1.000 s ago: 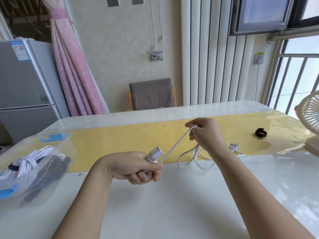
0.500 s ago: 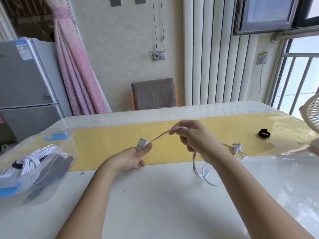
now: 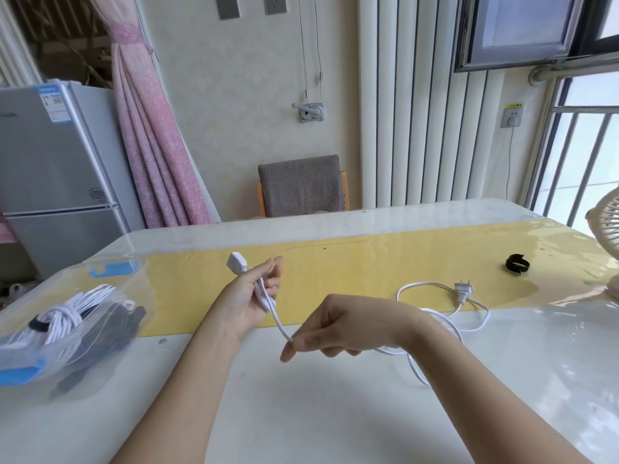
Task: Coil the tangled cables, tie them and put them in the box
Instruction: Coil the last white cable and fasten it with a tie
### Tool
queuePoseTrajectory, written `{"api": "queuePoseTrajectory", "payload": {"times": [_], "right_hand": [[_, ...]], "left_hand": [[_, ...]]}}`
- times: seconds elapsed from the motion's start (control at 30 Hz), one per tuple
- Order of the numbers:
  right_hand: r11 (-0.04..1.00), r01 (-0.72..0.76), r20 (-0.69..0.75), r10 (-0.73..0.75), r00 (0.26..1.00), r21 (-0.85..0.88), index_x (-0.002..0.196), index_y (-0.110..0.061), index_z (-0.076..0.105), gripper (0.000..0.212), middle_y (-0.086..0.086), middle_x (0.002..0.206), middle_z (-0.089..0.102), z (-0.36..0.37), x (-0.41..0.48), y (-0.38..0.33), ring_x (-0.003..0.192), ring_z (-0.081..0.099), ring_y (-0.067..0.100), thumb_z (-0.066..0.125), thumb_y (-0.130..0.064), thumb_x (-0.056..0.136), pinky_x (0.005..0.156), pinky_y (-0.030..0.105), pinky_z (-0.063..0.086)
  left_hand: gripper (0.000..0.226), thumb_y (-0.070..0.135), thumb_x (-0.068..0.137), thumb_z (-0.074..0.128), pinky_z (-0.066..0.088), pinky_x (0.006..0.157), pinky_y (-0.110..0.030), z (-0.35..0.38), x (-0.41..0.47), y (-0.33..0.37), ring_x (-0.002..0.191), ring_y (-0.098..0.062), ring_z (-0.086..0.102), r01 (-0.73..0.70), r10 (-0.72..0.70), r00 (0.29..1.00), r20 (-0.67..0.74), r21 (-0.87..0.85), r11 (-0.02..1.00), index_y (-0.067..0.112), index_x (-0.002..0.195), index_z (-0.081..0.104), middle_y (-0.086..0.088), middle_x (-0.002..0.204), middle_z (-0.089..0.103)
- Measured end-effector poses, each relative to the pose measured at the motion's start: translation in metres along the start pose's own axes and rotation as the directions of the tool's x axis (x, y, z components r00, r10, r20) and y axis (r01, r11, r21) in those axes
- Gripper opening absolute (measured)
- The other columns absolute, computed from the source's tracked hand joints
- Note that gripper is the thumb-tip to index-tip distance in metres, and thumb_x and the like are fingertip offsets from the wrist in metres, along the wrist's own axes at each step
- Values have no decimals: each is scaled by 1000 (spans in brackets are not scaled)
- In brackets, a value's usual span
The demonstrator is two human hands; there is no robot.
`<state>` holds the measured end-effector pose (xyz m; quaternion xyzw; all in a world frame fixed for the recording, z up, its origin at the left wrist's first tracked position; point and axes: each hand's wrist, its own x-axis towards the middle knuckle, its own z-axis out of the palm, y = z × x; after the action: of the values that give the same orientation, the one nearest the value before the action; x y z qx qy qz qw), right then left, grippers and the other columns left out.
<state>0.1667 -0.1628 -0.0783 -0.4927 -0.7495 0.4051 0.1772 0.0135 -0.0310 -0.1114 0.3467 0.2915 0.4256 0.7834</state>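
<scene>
A white cable [image 3: 432, 316] lies loosely looped on the table, its two-pin plug [image 3: 463, 289] on the yellow strip. My left hand [image 3: 249, 296], raised palm up, holds the cable near its white socket end [image 3: 236, 262], which sticks out above the thumb. My right hand [image 3: 341, 326] pinches the same cable lower down, between thumb and forefinger. A clear plastic box [image 3: 110, 296] with blue clips stands at the left and holds a tied white cable bundle [image 3: 67, 313] and a dark cable. A black tie strap [image 3: 517, 263] lies far right on the yellow strip.
The white table [image 3: 301, 413] has a yellow strip across its middle. A white fan [image 3: 606, 236] stands at the right edge. A grey chair [image 3: 303, 185] is behind the table, and a fridge [image 3: 53, 175] stands at the left.
My left hand has turned palm up and lifted the socket end. My right hand has slid down the cable toward me and now pinches it low, in front of the left wrist.
</scene>
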Motion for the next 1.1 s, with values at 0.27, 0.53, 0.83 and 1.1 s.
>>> {"api": "queuePoseTrajectory", "payload": {"times": [0.27, 0.53, 0.83, 1.1], "right_hand": [[976, -214, 65, 217, 974, -48, 104, -33, 73, 21, -11, 52, 34, -2, 8, 19, 52, 27, 10, 58, -39, 92, 49, 16, 29], [897, -434, -291, 395, 872, -84, 73, -20, 72, 17, -7, 55, 45, -30, -1, 49, 52, 40, 18, 72, -37, 77, 54, 24, 33], [766, -116, -539, 542, 645, 632, 88, -2, 70, 18, -3, 45, 32, -58, -15, 53, 44, 19, 12, 53, -3, 90, 35, 19, 17], [749, -33, -522, 492, 697, 662, 77, -6, 64, 26, -3, 46, 29, -51, -11, 35, 43, 18, 10, 45, -2, 93, 34, 18, 15]], "left_hand": [[36, 2, 52, 89, 37, 36, -18, -2, -10, 16, 40, -5, 35, 116, 10, 920, 391, -297, 948, 0, 83, 71, 4, 51, 39], [35, 29, 103, 35, 16, 35, -19, 12, -50, 25, 40, -3, 18, 243, -215, 448, 868, 112, 963, 7, 85, 55, 6, 50, 20], [40, 49, 91, 49, 19, 38, -11, 19, -53, 16, 40, -3, 21, -103, -534, 755, 382, 872, 478, 17, 72, 63, 10, 51, 29], [50, 50, 94, 43, 18, 40, -15, 33, -35, -16, 42, -6, 23, 58, -276, 958, 83, 883, 466, 6, 90, 67, 7, 54, 26]]}}
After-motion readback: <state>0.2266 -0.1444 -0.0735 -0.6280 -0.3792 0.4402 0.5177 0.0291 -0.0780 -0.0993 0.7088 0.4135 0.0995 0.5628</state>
